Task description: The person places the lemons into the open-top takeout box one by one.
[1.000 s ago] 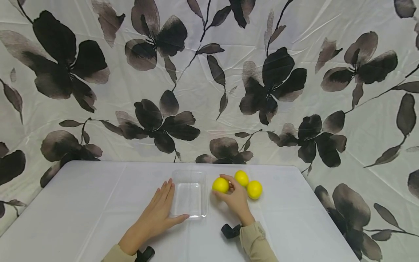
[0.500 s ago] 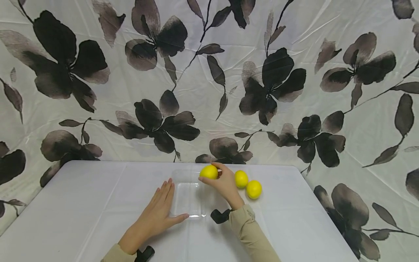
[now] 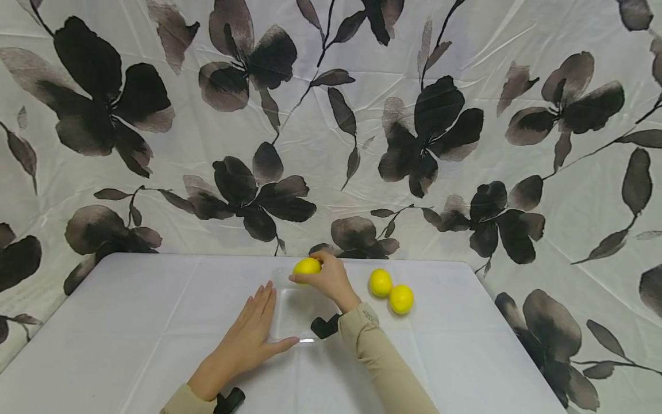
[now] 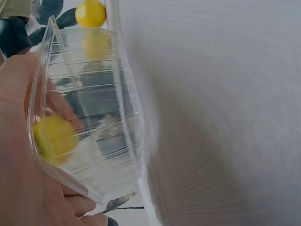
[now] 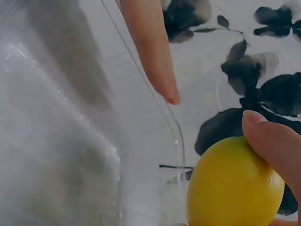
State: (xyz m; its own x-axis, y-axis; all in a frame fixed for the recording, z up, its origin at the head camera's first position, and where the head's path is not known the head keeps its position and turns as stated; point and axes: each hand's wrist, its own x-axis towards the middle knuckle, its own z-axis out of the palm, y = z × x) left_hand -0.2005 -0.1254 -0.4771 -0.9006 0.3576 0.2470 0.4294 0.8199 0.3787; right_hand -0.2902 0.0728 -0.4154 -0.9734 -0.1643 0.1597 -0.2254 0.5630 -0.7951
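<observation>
A yellow lemon point(image 3: 307, 267) is held between the thumb and fingers of my right hand point(image 3: 333, 280), at the far end of a clear plastic container point(image 3: 292, 313). In the right wrist view the lemon point(image 5: 235, 186) has a greenish tip, and a fingertip lies against its top. My left hand point(image 3: 248, 342) rests along the container's left side, fingers straight and thumb spread by the near edge. Through the clear wall of the container point(image 4: 89, 84), the left wrist view shows the held lemon point(image 4: 55, 139). Two more lemons point(image 3: 380, 283) point(image 3: 401, 299) lie to the right.
A white cloth covers the table point(image 3: 129, 322). Behind its far edge hangs a white sheet with dark flowers point(image 3: 331, 144). Black wrist-worn pieces point(image 3: 324, 326) sit by both cuffs, the right one low over the container's right side.
My right hand has lifted the lemon from beside the other two and carried it left and away from me to the container's far end. The left hand has stayed in place.
</observation>
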